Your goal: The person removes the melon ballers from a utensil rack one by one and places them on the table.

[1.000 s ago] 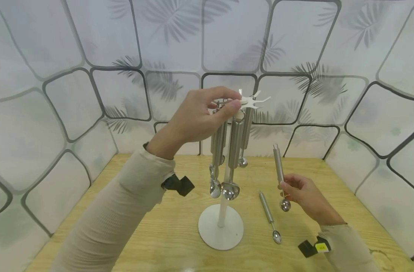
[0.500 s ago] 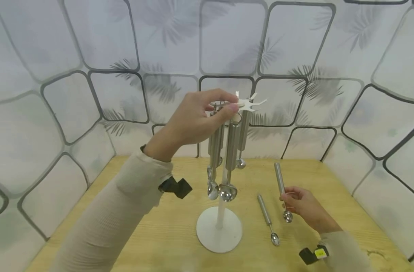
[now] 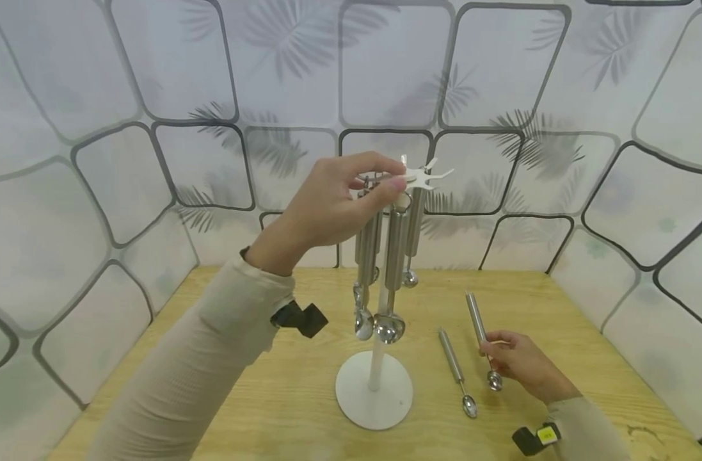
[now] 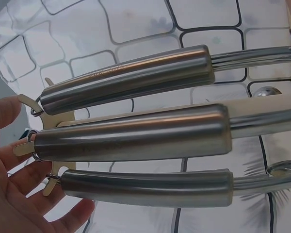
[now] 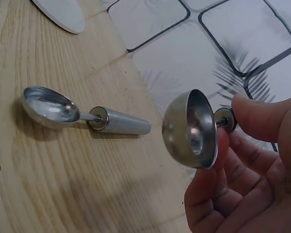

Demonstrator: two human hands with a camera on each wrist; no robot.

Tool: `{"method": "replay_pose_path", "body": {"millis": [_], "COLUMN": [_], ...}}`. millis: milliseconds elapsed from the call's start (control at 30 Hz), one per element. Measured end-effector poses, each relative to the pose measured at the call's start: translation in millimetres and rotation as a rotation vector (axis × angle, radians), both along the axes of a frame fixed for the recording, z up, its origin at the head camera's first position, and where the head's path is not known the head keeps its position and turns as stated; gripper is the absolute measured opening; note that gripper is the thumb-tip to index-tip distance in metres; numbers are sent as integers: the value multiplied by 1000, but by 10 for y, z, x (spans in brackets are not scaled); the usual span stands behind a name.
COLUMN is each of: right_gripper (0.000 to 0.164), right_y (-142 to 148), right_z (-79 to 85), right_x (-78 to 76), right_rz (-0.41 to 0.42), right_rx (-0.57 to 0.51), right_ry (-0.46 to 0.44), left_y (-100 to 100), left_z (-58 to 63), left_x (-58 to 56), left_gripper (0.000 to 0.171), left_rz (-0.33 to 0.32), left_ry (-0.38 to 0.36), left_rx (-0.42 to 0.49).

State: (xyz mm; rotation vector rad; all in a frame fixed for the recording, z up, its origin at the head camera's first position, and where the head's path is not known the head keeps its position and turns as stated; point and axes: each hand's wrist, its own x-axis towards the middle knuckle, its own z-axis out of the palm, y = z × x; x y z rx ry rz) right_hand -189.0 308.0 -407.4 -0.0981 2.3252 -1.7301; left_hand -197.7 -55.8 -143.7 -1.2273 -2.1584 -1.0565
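My left hand pinches the white hooked top of a utensil stand between thumb and fingers. Several steel-handled scoops hang by rings from its hooks; in the left wrist view, three handles cross beside the fingers. Low over the table at right, my right hand grips a round-bowled scoop near its neck, handle pointing up and away. The hollow of its bowl shows in the right wrist view. Left of it lies a second scoop with an oval bowl.
The stand's round white base rests on the wooden table, with its pole rising from the middle. Patterned wall covering encloses the back and both sides of the table.
My right hand has lowered toward the table with the round-bowled scoop, its handle tilting farther down. My left hand stays on the stand's top.
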Motion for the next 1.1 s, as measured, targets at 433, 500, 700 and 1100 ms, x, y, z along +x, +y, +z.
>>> {"method": "replay_pose_path", "body": {"millis": [433, 500, 700, 1100], "right_gripper": [48, 46, 36, 40], "right_y": [49, 44, 62, 63], "right_z": [-152, -169, -276, -313], "right_x": [-17, -12, -27, -48], "right_rz": [-2, -8, -15, -12], "right_rx": [-1, 0, 10, 145], "right_ry": [-83, -89, -90, -83], "left_y": [-12, -13, -12, -10], "left_z": [-6, -4, -4, -1], "left_x": [2, 10, 19, -4], "left_gripper": [26, 26, 25, 25], "left_rz": [-1, 0, -2, -9], "left_ry": [-12, -13, -16, -12], "left_rx": [3, 5, 11, 10]}}
